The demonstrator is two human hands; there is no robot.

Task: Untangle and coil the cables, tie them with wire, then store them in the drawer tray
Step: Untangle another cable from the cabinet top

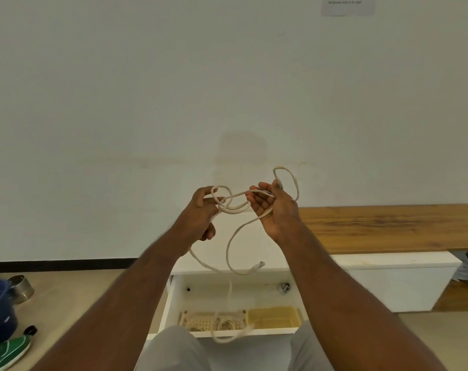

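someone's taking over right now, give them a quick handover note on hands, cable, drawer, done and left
Left hand: raised over the drawer, fingers curled round the tangled loops of the cream cable.
Right hand: palm up, fingers relaxed, cable draped across it with a loop above the thumb.
Cable: knotted between the hands; its plug end dangles above the open white drawer, and a tail hangs down to the lap.
Drawer: a slotted tray holding what look like coiled cables, a yellow tray beside it.
Done: this cable lifted out.
Left: untangle, coil, tie with wire, store in the tray.
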